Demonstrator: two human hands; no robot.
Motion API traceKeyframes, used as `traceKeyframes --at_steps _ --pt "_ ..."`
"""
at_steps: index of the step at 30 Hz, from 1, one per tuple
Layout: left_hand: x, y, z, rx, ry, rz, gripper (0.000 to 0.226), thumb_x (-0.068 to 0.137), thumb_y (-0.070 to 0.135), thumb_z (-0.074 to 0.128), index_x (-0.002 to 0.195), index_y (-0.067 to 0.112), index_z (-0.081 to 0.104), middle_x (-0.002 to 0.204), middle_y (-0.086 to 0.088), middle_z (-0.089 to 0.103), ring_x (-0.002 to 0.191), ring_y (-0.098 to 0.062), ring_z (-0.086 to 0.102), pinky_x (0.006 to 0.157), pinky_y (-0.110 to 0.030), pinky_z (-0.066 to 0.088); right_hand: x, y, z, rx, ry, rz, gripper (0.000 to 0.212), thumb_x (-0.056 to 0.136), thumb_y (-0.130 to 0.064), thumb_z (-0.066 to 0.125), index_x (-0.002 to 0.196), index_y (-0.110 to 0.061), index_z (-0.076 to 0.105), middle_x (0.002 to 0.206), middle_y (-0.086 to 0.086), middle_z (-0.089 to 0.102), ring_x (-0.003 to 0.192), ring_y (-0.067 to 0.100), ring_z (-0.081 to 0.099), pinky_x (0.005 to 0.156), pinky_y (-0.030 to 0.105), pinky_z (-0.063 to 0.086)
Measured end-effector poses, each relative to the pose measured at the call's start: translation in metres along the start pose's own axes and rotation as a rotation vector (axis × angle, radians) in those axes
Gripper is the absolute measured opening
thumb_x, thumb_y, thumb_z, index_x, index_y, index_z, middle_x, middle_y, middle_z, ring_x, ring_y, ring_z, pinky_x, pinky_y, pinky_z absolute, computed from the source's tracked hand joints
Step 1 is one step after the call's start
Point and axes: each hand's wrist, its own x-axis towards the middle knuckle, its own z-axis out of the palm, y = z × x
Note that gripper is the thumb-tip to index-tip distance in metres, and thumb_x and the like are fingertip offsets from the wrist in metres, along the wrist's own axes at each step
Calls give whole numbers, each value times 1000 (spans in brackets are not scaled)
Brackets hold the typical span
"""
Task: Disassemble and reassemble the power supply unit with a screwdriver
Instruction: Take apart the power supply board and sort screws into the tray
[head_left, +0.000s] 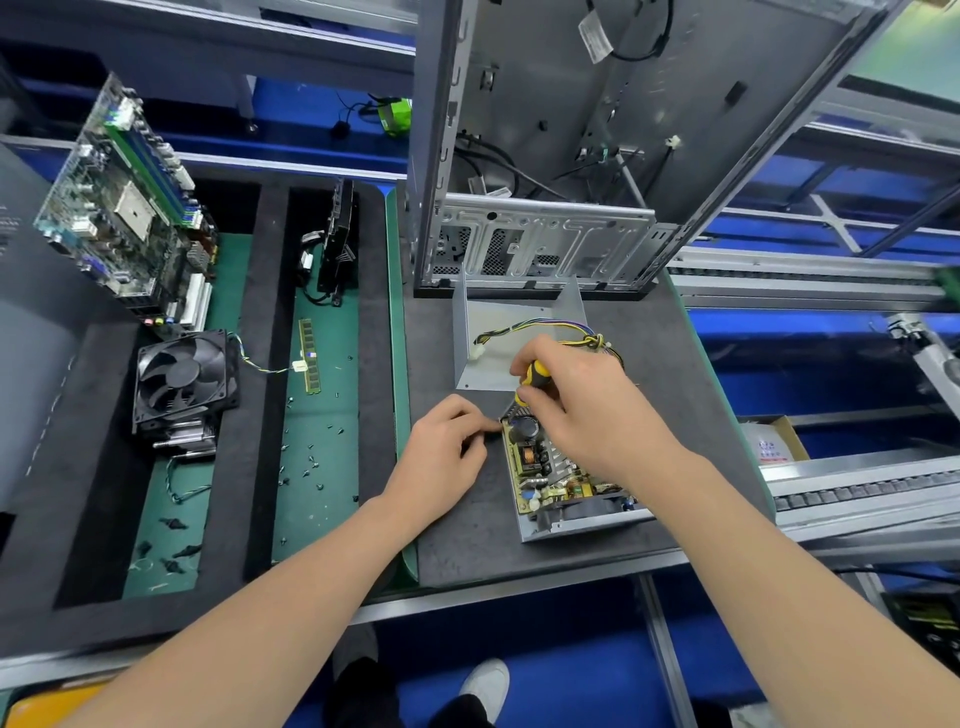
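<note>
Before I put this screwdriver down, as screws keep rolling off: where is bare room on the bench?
Bare grey mat lies near you, between the power supply unit and the mat's front edge, and right of the cover, toward the mat's right edge. Crowded: the green tray, strewn with screws, and the fan's compartment.

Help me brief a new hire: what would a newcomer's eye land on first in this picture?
First, the right hand gripping a yellow-and-black screwdriver over the opened power supply unit in the middle of the grey mat, its circuit board bare, with the left hand at its left corner. Next, the open computer case standing behind it, and the motherboard propped up at far left with a black cooling fan in front of it.
</note>
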Motion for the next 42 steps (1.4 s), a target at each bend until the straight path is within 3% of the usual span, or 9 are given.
traceKeyframes --at_steps 9,14,17,21,26,31,34,39,42 --pt "-1 0 1 2 -8 -8 27 95 1 64 113 14 79 102 4 61 84 -3 54 85 -4 37 15 0 0 -143 -18 64 26 99 -40 65 98 -18 51 74 -4 58 77 29 55 66 37 44" --pt "-1 0 1 24 -45 9 31 94 -2 63 117 13 78 106 1 61 96 -12 58 92 -20 45 20 -10 0 -405 44 122 51 96 -55 66 75 -17 39 53 -5 29 56 29 35 48 31 16" --pt "-1 0 1 45 -50 11 32 93 -2 63 118 13 78 107 0 62 100 -15 59 95 -25 46 26 -19 -4 -513 27 163 53 97 -67 55 75 -18 47 60 -6 35 61 30 44 52 32 26" --pt "-1 -1 2 47 -43 8 32 93 -1 64 117 14 78 107 1 62 99 -14 58 95 -21 43 29 -16 -13 -235 -184 45 27 105 -45 51 110 -19 52 110 -1 50 87 29 59 76 44 51" --pt "0 -3 3 30 -28 -2 32 93 -1 64 116 16 79 106 4 63 97 -12 59 93 -22 46 31 -12 -26 -198 -373 -76 12 99 -15 52 109 -20 48 110 -1 51 96 27 56 84 49 50" --pt "0 -4 4 5 -21 -11 31 93 0 63 113 16 80 105 6 64 97 -9 59 93 -23 48 33 -21 -15 -455 -290 -19 30 106 -48 47 100 -19 43 89 3 58 91 35 61 64 39 44" --pt "1 -5 4 4 -26 -9 32 93 0 63 114 16 79 106 7 64 100 -11 60 95 -25 48 31 -23 -11 -553 -173 49 39 104 -60 41 91 -24 34 68 -3 38 71 32 51 54 35 29" --pt "2 -6 5 11 -34 -11 34 93 0 63 116 18 79 107 8 64 101 -9 59 94 -22 45 35 -13 -23 -321 -366 -25 12 98 -21 51 109 -19 47 112 0 49 94 31 59 76 46 50" --pt "2 -6 5 -9 -26 -27 33 94 1 62 115 20 79 105 11 63 99 -6 59 92 -21 45 37 -14 -30 -309 -398 -42 8 102 -21 54 108 -19 49 110 1 57 99 29 60 82 46 51"
